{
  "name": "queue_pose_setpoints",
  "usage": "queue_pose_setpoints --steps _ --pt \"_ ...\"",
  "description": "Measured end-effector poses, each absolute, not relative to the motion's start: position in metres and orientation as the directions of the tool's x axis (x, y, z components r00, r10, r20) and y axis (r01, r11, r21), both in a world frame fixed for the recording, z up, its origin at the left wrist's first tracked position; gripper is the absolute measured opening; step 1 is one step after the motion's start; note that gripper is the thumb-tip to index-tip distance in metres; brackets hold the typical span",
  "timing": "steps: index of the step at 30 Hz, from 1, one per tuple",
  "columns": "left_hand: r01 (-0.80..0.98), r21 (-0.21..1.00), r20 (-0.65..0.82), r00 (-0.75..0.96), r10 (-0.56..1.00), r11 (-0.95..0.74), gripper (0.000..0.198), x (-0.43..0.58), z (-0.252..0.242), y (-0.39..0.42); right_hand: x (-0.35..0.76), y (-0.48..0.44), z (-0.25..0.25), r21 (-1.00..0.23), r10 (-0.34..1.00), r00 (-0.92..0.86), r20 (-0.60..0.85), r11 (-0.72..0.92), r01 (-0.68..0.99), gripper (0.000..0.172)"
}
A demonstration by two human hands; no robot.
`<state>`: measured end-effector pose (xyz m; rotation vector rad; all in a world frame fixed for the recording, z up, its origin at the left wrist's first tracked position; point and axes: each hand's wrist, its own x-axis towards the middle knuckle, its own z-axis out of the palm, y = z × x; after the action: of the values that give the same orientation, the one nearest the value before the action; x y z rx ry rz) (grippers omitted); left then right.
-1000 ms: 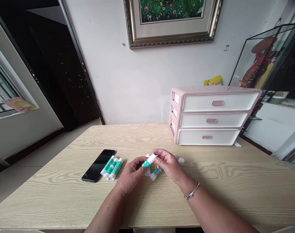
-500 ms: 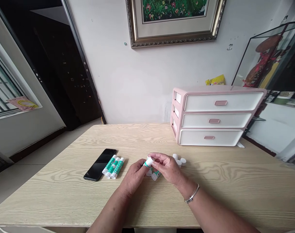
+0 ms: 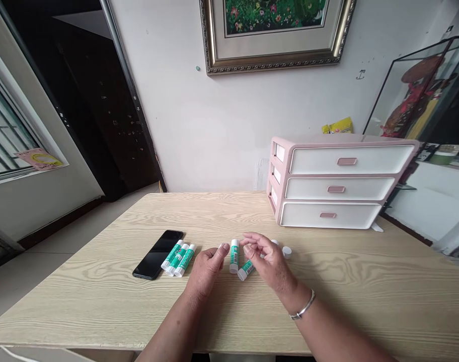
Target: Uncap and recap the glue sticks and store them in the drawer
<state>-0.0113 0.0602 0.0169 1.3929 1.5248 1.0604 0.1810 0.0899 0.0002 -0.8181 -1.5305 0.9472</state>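
My left hand (image 3: 207,271) is closed around a glue stick, of which only a small white end shows beside the thumb; the rest is hidden by the fingers. Apart from it, my right hand (image 3: 269,261) has its fingers loosely curved and spread, with nothing visible in them. Between the hands lies a green-and-white glue stick (image 3: 234,256). A second glue stick (image 3: 246,270) lies at a slant, partly under my right hand. White round caps (image 3: 287,252) lie just behind that hand, some of them covered by it.
Several glue sticks (image 3: 184,261) lie side by side left of my left hand, against a black phone (image 3: 156,256). A pink-and-white drawer unit (image 3: 335,189) stands at the back right of the wooden table (image 3: 112,301). Behind it is the wall.
My right hand has let go of the glue stick's white end and moved slightly right, its fingers opening. The left hand has drawn back a little left and turned, hiding most of the stick.
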Motion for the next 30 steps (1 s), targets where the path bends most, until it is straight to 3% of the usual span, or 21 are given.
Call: queue_pose_setpoints --steps 7,19,22,25,30 --pt "0.247 0.969 0.030 -0.078 0.997 -0.010 0.055 -0.014 0.017 0.056 0.203 0.104 0.012 -0.909 0.894 0.170 0.415 0.414 0.044 0.030" --pt "0.221 0.975 0.038 -0.092 0.995 -0.017 0.051 -0.018 0.012 0.059 0.221 0.107 0.026 -0.924 0.837 0.398 0.375 0.370 0.091 0.029" --pt "0.293 0.956 0.014 -0.145 0.989 0.030 0.053 -0.019 0.010 0.062 0.226 0.112 0.024 -0.907 0.830 0.377 0.411 0.334 0.255 0.029" --pt "0.488 0.872 0.057 -0.191 0.980 0.044 0.053 -0.019 0.008 0.066 0.229 0.114 0.024 -0.815 0.844 0.299 0.444 0.243 0.526 0.027" --pt "0.703 0.710 0.105 -0.173 0.979 0.048 0.049 -0.018 0.003 0.071 0.227 0.113 0.021 -0.455 0.888 0.129 0.441 0.097 0.885 0.028"
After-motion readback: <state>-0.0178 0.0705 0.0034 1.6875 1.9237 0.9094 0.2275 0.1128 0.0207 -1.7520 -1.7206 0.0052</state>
